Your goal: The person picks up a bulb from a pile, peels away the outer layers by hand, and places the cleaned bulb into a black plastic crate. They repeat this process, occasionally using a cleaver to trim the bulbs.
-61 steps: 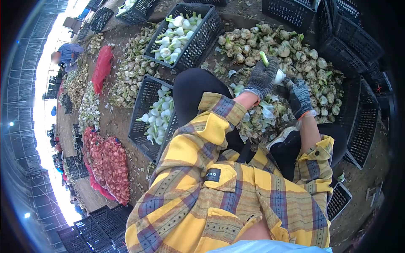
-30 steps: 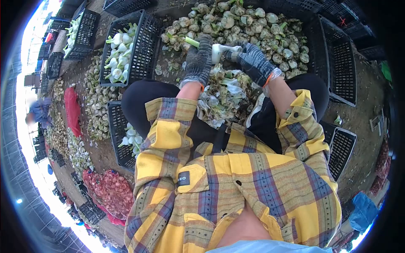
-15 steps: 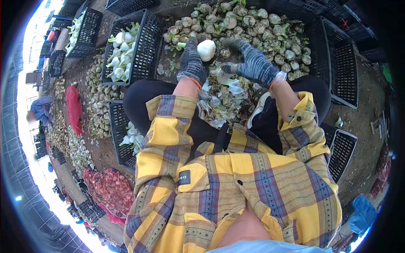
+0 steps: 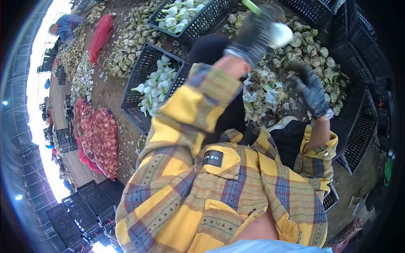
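My left hand (image 4: 255, 38), in a dark grey knit glove, is closed around a peeled white garlic bulb (image 4: 280, 35); a cut green stem (image 4: 252, 6) sticks out beyond the glove, and motion blurs the hand. Lower and to the right, my right hand (image 4: 312, 92) wears a matching glove. Its fingers are partly bent, with a gap at the thumb, and I see nothing in them. Unpeeled garlic bulbs (image 4: 314, 52) lie heaped just beyond both hands. Between my legs is a pile of papery peelings (image 4: 263, 95).
Black crates of cleaned garlic stand at my left, one near (image 4: 126, 95) and one farther off (image 4: 192, 31). An upright crate (image 4: 363, 130) is at my right. Red net sacks (image 4: 99, 139) and a garlic heap (image 4: 130, 50) lie on the ground. Another person (image 4: 67, 27) is far left.
My view has swung left, so the scene sits farther right. My left hand carries the garlic bulb up and away from my right hand, which has dropped lower.
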`<move>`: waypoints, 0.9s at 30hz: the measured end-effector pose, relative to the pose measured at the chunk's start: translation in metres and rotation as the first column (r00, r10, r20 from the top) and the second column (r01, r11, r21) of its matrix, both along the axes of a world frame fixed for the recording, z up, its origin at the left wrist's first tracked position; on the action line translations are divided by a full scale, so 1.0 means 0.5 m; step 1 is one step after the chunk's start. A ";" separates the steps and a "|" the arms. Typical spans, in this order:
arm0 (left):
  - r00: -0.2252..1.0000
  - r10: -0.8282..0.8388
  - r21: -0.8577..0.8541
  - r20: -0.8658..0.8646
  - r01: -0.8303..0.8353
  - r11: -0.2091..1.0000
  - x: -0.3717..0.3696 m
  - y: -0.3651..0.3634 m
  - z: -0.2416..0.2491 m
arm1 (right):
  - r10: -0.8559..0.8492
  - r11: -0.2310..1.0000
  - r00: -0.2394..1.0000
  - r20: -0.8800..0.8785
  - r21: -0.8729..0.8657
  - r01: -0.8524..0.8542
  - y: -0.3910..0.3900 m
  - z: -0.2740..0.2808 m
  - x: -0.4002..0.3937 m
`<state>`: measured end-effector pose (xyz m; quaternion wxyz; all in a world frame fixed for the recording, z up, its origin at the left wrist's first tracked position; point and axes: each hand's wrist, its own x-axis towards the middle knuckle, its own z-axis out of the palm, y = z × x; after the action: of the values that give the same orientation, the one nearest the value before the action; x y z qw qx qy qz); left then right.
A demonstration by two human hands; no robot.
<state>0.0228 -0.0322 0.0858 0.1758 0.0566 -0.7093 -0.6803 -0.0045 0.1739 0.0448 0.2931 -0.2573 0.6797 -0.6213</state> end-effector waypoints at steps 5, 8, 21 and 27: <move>0.946 0.240 -0.812 -0.219 -0.313 0.493 0.121 -0.218 0.012 | -0.234 0.929 0.941 0.244 -0.228 0.290 0.052 0.069 -0.050; 0.896 0.443 -0.731 0.008 -0.297 0.614 0.155 -0.342 -0.013 | -0.279 0.868 0.935 0.218 -0.360 0.343 0.154 0.089 -0.063; 0.986 0.145 -0.039 -0.085 -0.149 0.988 -0.049 -0.219 0.046 | -0.913 0.408 0.379 0.151 0.335 0.849 0.538 -0.271 -0.095; 0.990 -0.118 0.187 0.073 0.103 0.977 -0.111 0.085 0.010 | -0.445 -0.061 0.552 -0.705 0.639 0.767 0.548 -0.452 0.004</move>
<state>-0.0329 0.0104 0.0908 0.1020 0.0612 -0.6526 -0.7483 -0.0027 0.4479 -0.1809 -0.0329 0.2145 0.9682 -0.1244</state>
